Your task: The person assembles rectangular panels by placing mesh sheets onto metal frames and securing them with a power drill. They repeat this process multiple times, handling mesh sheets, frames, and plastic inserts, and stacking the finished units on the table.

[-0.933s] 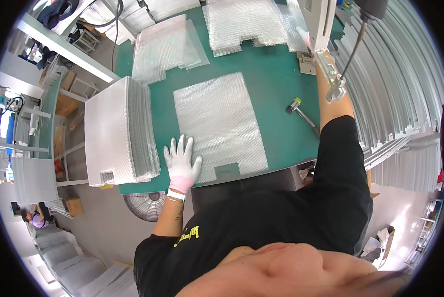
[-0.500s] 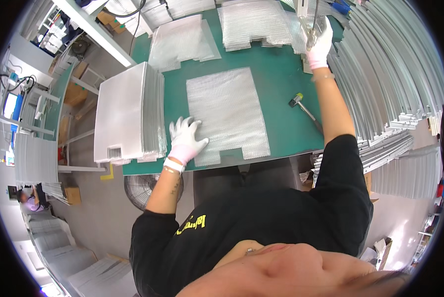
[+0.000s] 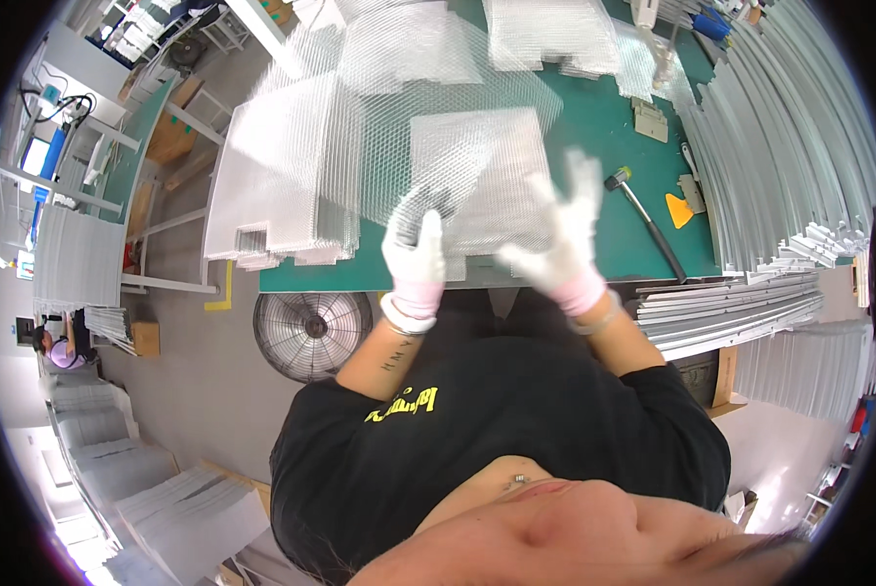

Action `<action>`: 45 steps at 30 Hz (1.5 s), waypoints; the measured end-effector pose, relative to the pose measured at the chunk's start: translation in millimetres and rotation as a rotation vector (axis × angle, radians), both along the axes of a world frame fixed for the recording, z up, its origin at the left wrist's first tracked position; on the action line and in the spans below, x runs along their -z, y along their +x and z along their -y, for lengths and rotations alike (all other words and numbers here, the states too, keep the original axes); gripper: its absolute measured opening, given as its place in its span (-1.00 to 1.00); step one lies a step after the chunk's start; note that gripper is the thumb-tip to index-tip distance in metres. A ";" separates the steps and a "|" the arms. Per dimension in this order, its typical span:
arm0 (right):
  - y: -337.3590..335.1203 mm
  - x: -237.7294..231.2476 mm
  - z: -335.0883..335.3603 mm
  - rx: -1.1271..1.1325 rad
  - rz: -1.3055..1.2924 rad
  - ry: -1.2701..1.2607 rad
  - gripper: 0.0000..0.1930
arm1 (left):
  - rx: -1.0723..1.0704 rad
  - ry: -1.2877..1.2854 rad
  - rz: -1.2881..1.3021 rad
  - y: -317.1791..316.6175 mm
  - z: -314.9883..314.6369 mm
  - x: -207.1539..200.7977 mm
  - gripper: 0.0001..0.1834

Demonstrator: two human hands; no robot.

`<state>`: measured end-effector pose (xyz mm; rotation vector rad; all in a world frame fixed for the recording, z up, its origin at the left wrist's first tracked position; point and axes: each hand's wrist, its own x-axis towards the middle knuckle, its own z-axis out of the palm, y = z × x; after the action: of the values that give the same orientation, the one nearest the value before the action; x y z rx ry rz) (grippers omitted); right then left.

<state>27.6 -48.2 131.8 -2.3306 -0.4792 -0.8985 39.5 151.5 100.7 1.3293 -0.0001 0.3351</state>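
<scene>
My left hand (image 3: 417, 249), in a white glove, is closed on the near edge of a translucent mesh sheet (image 3: 389, 161). The sheet is raised and tilted, slightly blurred, and reaches far and left over a tall stack of pale mesh sheets (image 3: 277, 166). Flat on the green table (image 3: 604, 127) lies another mesh sheet (image 3: 501, 137), partly behind both hands. My right hand (image 3: 567, 234), also gloved, is above that sheet's right side. Its fingers are spread and smeared by motion, and nothing shows in its grasp.
Right of my right hand are a hammer (image 3: 643, 213), a yellow scraper (image 3: 679, 210) and a beige plate (image 3: 650, 120). Mesh sheets (image 3: 550, 39) are piled at the far side. Long pale strips (image 3: 790, 156) line the right. A fan (image 3: 313, 332) stands below the front edge.
My right hand has come back from the far right tool to the near middle. My left hand, formerly flat on the sheet, now holds a raised mesh sheet. The view has shifted.
</scene>
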 end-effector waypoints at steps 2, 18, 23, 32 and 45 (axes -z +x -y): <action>-0.7 -10.2 24.0 0.204 -0.157 -0.014 -0.07 | 0.270 -0.026 -0.019 7.4 -39.3 5.5 -0.56; 6.8 66.5 29.0 0.236 -0.823 0.029 -0.12 | 0.151 1.359 -0.209 16.8 -42.1 49.5 -0.06; -1.8 88.5 31.2 0.204 -0.674 -0.001 -0.25 | 0.142 1.402 -0.174 17.8 -44.1 58.8 -0.07; 1.9 78.8 35.4 0.164 -0.748 -0.097 -0.37 | 0.184 1.396 -0.233 19.7 -43.1 53.7 -0.09; 208.2 101.1 291.6 0.700 -0.642 -0.508 -0.38 | 0.487 1.595 -0.060 27.3 -52.2 40.6 -0.17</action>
<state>235.9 -339.8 30.7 -3.1307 0.4625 -0.2435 66.7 203.7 60.1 2.8203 -0.6476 -0.2336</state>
